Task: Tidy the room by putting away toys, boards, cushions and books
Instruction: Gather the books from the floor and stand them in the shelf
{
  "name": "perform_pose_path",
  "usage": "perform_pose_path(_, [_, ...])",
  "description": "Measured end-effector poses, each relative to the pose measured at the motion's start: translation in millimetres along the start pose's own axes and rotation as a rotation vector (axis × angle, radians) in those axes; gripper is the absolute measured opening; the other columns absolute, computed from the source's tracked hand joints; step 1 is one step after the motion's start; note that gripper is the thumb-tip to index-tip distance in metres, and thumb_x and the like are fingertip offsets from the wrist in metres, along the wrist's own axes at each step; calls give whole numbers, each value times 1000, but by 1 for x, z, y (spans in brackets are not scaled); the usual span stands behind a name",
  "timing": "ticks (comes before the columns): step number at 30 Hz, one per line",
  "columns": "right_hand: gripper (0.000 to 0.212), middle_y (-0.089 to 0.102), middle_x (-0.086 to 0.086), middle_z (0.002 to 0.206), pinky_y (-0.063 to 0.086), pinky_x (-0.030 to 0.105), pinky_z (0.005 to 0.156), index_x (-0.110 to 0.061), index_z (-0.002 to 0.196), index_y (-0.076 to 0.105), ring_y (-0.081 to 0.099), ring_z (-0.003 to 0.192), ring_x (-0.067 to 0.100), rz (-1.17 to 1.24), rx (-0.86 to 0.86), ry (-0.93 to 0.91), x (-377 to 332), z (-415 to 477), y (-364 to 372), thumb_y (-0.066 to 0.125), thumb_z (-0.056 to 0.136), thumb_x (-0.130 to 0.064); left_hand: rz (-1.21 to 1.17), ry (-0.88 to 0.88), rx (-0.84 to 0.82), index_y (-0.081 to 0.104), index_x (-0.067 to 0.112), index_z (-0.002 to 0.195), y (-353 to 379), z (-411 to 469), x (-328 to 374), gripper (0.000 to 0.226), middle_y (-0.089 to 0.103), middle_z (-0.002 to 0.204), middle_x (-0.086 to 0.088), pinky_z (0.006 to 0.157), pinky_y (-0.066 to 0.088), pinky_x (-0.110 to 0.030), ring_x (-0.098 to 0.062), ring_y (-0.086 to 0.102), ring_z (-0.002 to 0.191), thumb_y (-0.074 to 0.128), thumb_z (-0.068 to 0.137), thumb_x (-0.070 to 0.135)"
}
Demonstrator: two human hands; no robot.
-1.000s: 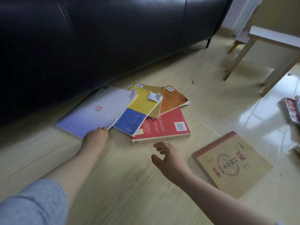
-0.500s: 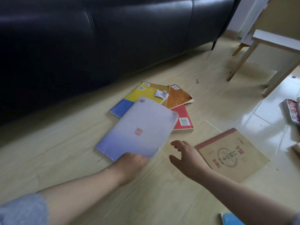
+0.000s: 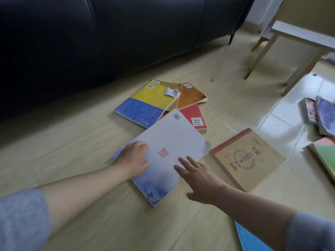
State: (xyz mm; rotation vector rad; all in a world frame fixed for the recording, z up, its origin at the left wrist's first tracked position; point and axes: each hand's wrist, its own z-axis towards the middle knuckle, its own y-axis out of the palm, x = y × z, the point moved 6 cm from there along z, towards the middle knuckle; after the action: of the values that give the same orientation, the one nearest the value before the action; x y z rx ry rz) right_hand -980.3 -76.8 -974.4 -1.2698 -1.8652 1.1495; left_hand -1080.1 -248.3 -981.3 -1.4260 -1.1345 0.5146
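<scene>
Head view, largest first: dark leather sofa (image 3: 90, 42) across the top, wood-look floor (image 3: 90, 142) below it, pale tile at right. White stool (image 3: 297, 33) with angled wooden legs at upper right.

Books scattered on the floor. Pale lavender book (image 3: 168, 142) with a small red seal in front of the sofa, its far corner overlapping the red book (image 3: 194, 115). Blue-and-yellow book (image 3: 146, 104) behind it, torn at the corner, lying over an orange book (image 3: 190, 96). Tan book (image 3: 246, 158) with a red spine edge just right of the lavender one, apart from it. More books (image 3: 319, 115) at the right edge — a green-covered one (image 3: 326, 156) below them, a blue one (image 3: 252, 240) at the bottom edge.

Left hand (image 3: 133, 158) — grip closed on the lavender book's left edge, thumb on the cover. Right hand (image 3: 199, 178) open, fingers spread flat over the book's right side; contact unclear. Grey sleeves on both arms.
</scene>
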Motion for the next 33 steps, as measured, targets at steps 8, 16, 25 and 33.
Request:
perform_pose_path(8, [93,-4,6,162,22,40,118,-23,154,3,5,148,31,132,-65,95,3,17,13,65,87,-40,-216,-370,-84,38,3,129,2,18,-46,53,47,132,-15,90,44,-35,-32,50,116,54,91,37])
perform_pose_path(16, [87,8,-3,161,20,30,116,-26,152,24,15,147,18,480,-89,189,28,14,8,66,81,-55,-510,-339,80,42,20,62,-18,28,-13,36,50,74,1,51,29,-25,-15,45,60,59,91,33])
perform_pose_path(25, [95,46,11,141,49,46,100,-20,141,36,52,123,30,1889,224,539,84,-43,-68,61,63,-69,-372,241,645,50,13,73,-100,11,67,42,47,79,3,51,32,-30,-18,44,66,41,87,51])
perform_pose_path(33, [90,64,24,115,60,39,68,3,130,51,68,93,35,2326,177,535,136,-158,-86,72,65,-55,-50,852,610,57,14,83,-91,-24,142,29,56,86,0,54,43,-29,-20,55,77,45,96,37])
